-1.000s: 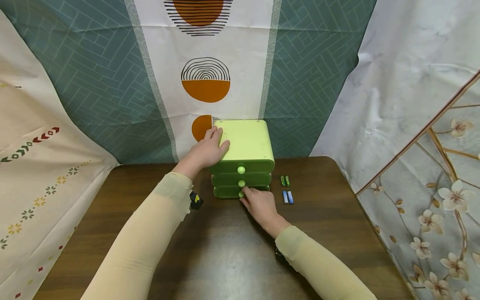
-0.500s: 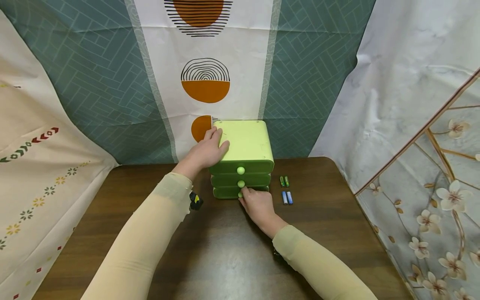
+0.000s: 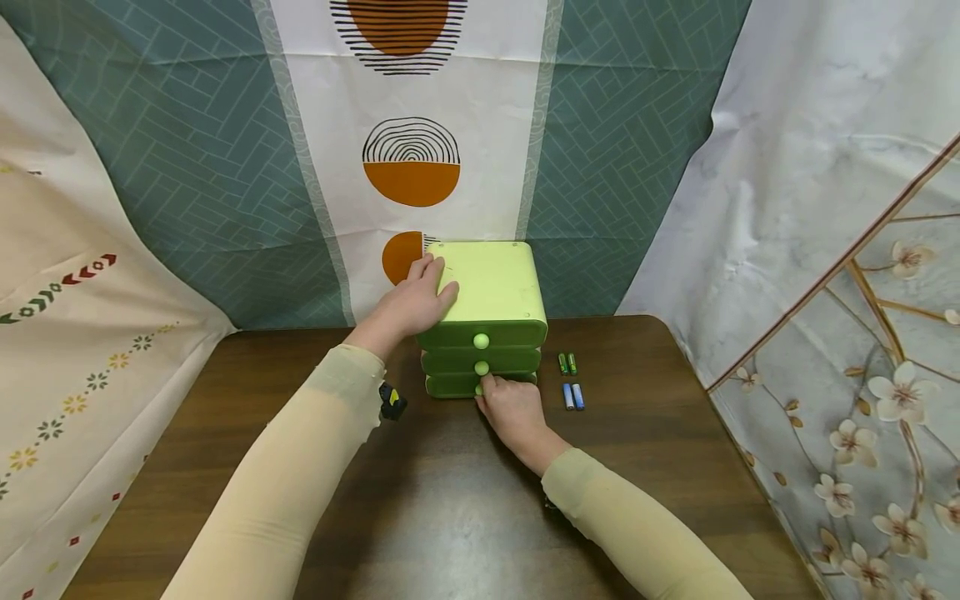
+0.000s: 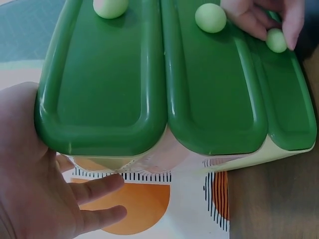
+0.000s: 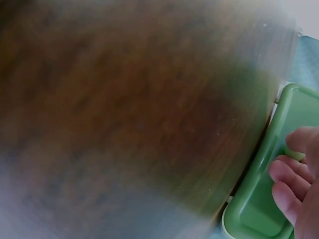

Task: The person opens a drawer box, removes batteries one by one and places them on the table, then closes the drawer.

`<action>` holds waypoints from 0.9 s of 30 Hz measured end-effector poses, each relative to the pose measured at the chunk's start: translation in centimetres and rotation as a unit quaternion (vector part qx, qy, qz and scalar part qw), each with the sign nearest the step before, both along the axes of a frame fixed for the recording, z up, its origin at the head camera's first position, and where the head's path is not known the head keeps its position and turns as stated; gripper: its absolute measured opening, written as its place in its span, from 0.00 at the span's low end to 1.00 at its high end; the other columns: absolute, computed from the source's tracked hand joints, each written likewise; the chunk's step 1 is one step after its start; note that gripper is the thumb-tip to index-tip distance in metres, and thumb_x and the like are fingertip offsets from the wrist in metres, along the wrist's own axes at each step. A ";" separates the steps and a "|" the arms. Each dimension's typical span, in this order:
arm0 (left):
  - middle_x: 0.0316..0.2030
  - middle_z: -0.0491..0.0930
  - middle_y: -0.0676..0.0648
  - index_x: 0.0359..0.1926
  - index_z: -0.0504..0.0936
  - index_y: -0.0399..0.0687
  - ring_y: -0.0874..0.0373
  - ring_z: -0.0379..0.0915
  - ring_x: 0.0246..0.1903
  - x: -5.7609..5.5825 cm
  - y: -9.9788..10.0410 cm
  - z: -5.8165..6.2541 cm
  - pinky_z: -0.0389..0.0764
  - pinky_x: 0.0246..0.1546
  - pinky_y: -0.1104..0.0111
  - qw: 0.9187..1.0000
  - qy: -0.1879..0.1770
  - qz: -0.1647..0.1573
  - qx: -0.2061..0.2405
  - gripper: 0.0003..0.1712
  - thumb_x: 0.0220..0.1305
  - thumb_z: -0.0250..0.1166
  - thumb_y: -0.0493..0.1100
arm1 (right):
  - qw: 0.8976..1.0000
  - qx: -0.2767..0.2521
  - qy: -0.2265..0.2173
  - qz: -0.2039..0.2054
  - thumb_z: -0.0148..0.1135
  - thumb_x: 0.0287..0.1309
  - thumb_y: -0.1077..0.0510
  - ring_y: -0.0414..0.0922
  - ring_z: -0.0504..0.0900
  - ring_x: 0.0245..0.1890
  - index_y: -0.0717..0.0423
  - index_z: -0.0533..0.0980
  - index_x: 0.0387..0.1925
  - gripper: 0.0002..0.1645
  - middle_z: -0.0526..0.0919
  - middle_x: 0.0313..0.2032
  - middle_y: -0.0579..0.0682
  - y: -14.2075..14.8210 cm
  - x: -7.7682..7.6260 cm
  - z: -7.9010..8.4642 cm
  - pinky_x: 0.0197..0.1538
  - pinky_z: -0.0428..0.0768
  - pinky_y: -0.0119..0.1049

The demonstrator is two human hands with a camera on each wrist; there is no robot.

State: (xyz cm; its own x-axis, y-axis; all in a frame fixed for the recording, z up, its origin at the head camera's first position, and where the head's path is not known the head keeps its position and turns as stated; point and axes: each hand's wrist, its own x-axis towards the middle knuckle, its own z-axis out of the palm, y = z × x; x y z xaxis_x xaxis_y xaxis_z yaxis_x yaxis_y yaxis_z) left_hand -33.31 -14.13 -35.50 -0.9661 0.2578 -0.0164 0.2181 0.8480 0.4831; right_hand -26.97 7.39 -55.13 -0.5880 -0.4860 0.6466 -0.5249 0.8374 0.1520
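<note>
At bottom drawer [image 4: 295, 99]: knob [image 4: 276, 41] pinched between your right fingers [image 4: 294, 25].
Left edge of cabinet [image 3: 495, 279]: your left hand [image 3: 412, 304] rests there, fingers [image 4: 99, 189] apart.

Head view dn; wrist views nr drawers [image 4: 107, 74].

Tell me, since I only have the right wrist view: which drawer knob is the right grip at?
Observer: The right grip is pinching the bottom knob, the lowest of three on the green cabinet.
Operator: Understood. Where's the other one?
Observer: The left grip is at the cabinet's upper left edge.
Operator: Anything loose off to the right?
Observer: Yes, what look like four small batteries, two green ones and two blue ones, lie on the table to the right of the cabinet.
</note>
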 end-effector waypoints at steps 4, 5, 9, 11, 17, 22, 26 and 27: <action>0.89 0.33 0.42 0.92 0.40 0.48 0.30 0.55 0.81 -0.2 -0.1 -0.1 0.58 0.80 0.40 1.000 -0.005 -0.007 0.006 0.45 0.89 0.40 0.65 | 1.000 -0.001 0.008 0.001 0.84 0.62 0.51 0.43 0.84 0.18 0.52 0.78 0.30 0.20 0.84 0.23 0.45 0.0 0.0 0.0 0.19 0.80 0.42; 0.89 0.33 0.42 0.92 0.40 0.48 0.31 0.55 0.81 -0.2 -0.1 -0.1 0.58 0.80 0.40 1.000 -0.007 -0.009 0.006 0.45 0.89 0.41 0.65 | 1.000 -0.001 0.009 0.001 0.84 0.62 0.51 0.44 0.84 0.18 0.52 0.77 0.30 0.20 0.83 0.23 0.45 0.0 0.1 0.0 0.19 0.80 0.42; 0.89 0.34 0.42 0.92 0.41 0.48 0.31 0.54 0.82 -0.2 -0.2 0.1 0.58 0.80 0.40 1.000 -0.007 -0.011 0.009 0.45 0.88 0.41 0.64 | 1.000 -0.003 0.009 0.005 0.85 0.61 0.52 0.44 0.84 0.18 0.53 0.78 0.31 0.20 0.82 0.22 0.45 -0.1 0.4 0.3 0.19 0.80 0.42; 0.89 0.34 0.41 0.92 0.41 0.47 0.31 0.54 0.82 -0.2 -0.3 0.1 0.58 0.80 0.40 1.000 -0.007 -0.010 0.009 0.46 0.88 0.41 0.64 | 1.000 -0.003 0.007 0.008 0.84 0.61 0.52 0.44 0.84 0.19 0.53 0.77 0.31 0.20 0.82 0.22 0.46 -0.1 0.6 0.4 0.19 0.80 0.42; 0.89 0.33 0.41 0.92 0.40 0.47 0.31 0.53 0.82 -0.3 -0.2 0.0 0.57 0.80 0.40 1.000 -0.005 -0.010 0.000 0.46 0.88 0.40 0.65 | 1.000 0.007 0.012 0.012 0.83 0.62 0.51 0.43 0.82 0.18 0.53 0.76 0.31 0.21 0.80 0.21 0.45 0.0 1.1 0.2 0.18 0.79 0.40; 0.89 0.33 0.42 0.92 0.40 0.48 0.32 0.52 0.83 -0.2 -0.2 0.0 0.57 0.80 0.40 1.000 -0.006 -0.008 0.004 0.46 0.88 0.40 0.65 | 1.000 0.005 0.019 0.019 0.84 0.60 0.51 0.42 0.80 0.16 0.52 0.74 0.29 0.23 0.79 0.19 0.45 0.0 1.5 0.0 0.17 0.76 0.39; 0.89 0.33 0.42 0.92 0.40 0.49 0.31 0.54 0.82 -0.1 -0.2 0.0 0.58 0.80 0.39 1.000 -0.008 -0.008 0.004 0.46 0.88 0.40 0.65 | 0.999 0.004 0.031 0.026 0.84 0.59 0.52 0.42 0.79 0.15 0.52 0.72 0.28 0.24 0.77 0.18 0.45 0.1 2.0 0.0 0.16 0.73 0.38; 0.90 0.33 0.42 0.92 0.40 0.49 0.31 0.54 0.82 -0.1 -0.2 0.0 0.58 0.80 0.39 1.000 -0.008 -0.008 0.003 0.46 0.88 0.40 0.66 | 0.999 0.004 0.034 0.027 0.85 0.58 0.52 0.42 0.78 0.14 0.52 0.72 0.28 0.24 0.76 0.17 0.44 0.1 2.1 0.0 0.16 0.73 0.38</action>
